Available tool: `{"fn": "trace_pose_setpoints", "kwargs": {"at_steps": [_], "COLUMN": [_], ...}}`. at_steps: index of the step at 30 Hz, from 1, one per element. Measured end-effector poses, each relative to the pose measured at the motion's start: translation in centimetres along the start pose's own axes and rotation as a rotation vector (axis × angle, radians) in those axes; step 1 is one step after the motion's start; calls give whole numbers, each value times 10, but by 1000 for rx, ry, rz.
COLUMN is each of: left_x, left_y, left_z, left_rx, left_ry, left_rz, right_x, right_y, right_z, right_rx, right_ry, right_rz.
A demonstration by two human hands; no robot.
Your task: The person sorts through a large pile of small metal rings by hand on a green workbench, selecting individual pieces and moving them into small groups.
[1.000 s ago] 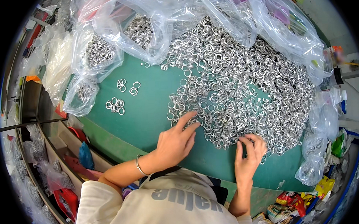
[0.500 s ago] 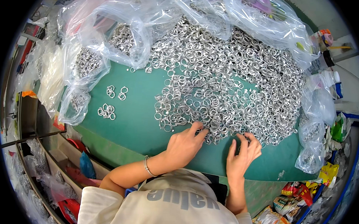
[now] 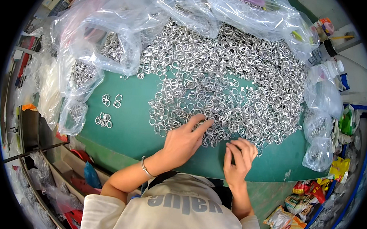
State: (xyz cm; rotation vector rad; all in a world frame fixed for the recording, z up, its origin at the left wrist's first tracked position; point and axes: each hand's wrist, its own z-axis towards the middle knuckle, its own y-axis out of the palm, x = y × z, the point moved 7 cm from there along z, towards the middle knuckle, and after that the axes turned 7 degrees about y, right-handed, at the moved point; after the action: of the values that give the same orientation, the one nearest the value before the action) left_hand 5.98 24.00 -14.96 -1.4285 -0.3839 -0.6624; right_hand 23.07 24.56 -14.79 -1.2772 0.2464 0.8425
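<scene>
since a second ago the left hand (image 3: 185,139) has slid flat and open into the near edge of the rings (image 3: 217,83) heaped on the desk (image 3: 130,129), while the right hand (image 3: 239,157) has curled shut beside them, seemingly pinching a few rings.

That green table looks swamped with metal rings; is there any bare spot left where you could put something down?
Yes. The green table is bare between the big ring pile and the small ring clusters, left of the left hand. Another bare strip runs along the near edge, right of the right hand. The back and sides are crowded with rings and plastic bags.
</scene>
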Motion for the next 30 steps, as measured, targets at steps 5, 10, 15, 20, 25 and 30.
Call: {"fn": "trace_pose_setpoints", "kwargs": {"at_steps": [5, 10, 15, 20, 25, 30], "left_x": [12, -5, -18, 19, 13, -2], "left_y": [16, -1, -25, -1, 12, -6], "left_z": [17, 12, 7, 6, -5, -12], "left_rx": [-50, 11, 152, 1, -162, -30], "left_ry": [211, 87, -25, 236, 111, 38], "left_rz": [60, 154, 173, 24, 86, 76], "right_x": [3, -8, 1, 14, 0, -7], "right_y": [4, 24, 11, 5, 26, 22], "right_z": [18, -5, -8, 28, 21, -3], "right_rx": [39, -158, -69, -7, -187, -336], "right_ry": [133, 41, 69, 136, 18, -42], "right_rz": [-111, -38, 100, -157, -196, 41]}}
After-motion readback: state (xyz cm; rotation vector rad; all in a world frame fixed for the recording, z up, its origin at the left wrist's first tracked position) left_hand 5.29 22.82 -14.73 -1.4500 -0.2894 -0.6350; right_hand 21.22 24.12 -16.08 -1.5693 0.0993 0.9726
